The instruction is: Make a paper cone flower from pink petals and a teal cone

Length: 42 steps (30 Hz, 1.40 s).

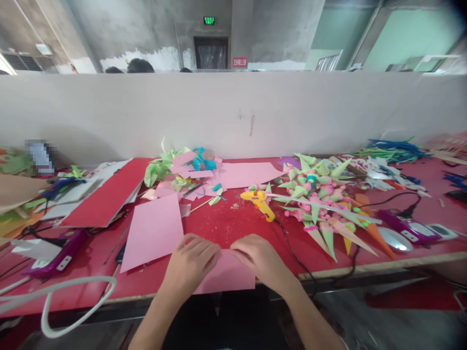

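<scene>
While L hand [196, 254] & R hand [256, 256] curl at the far edge of the pink paper sheet [231, 275] by the worktop's front edge, can't tell if pinching, it's prob. light, bendy, crease-prone, best held by opp. edges.

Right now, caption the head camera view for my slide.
Left hand and right hand on a pink rectangular paper sheet, a yellow plastic glue gun beyond on the red tabletop.
</scene>
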{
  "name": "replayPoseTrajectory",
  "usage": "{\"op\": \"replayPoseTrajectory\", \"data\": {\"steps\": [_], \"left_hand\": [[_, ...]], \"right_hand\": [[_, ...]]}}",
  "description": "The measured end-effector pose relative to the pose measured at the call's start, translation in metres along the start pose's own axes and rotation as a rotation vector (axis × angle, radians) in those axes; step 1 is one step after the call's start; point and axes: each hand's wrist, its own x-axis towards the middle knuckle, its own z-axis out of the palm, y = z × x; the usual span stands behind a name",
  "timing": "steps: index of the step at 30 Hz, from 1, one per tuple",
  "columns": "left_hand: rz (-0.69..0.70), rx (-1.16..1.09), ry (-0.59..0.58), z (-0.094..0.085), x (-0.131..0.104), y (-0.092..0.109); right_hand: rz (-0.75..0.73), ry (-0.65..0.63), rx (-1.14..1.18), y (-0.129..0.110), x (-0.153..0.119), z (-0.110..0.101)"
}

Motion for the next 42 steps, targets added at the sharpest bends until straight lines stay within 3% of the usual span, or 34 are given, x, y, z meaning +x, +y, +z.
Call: {"op": "replayPoseTrajectory", "data": {"steps": [7, 15, 18, 20, 25, 30, 32, 37, 42], "left_hand": [[0.007, 0.087, 0.058, 0.006, 0.003, 0.006], [-0.095, -0.018, 0.040, -0.010, -0.012, -0.024], [-0.257, -0.050, 0.018, -0.014, -0.019, -0.036], [-0.410, -0.199, 0.000, -0.013, -0.024, -0.038], [-0.687, -0.753, -0.040, 0.004, -0.037, -0.024], [-0.830, -0.940, -0.050, 0.011, -0.033, -0.010], [-0.845, -0.897, -0.048, 0.010, -0.026, -0.009], [-0.832, -0.762, -0.030, 0.010, -0.015, -0.007], [-0.763, -0.730, -0.029, 0.013, -0.014, 0.001]], "right_hand": [[-0.005, 0.010, 0.054, -0.007, 0.002, 0.004], [0.053, 0.045, 0.118, 0.010, -0.008, -0.016], [0.120, 0.129, 0.200, 0.019, -0.012, -0.021], [0.160, 0.193, 0.274, 0.021, -0.013, -0.022], [0.279, 0.350, 0.432, 0.021, -0.006, -0.006], [0.350, 0.350, 0.551, 0.027, -0.002, 0.016], [0.338, 0.356, 0.510, 0.029, -0.001, 0.021], [0.215, 0.503, 0.080, 0.015, -0.002, 0.028], [0.043, 0.232, 0.322, -0.012, -0.003, 0.028]]}}
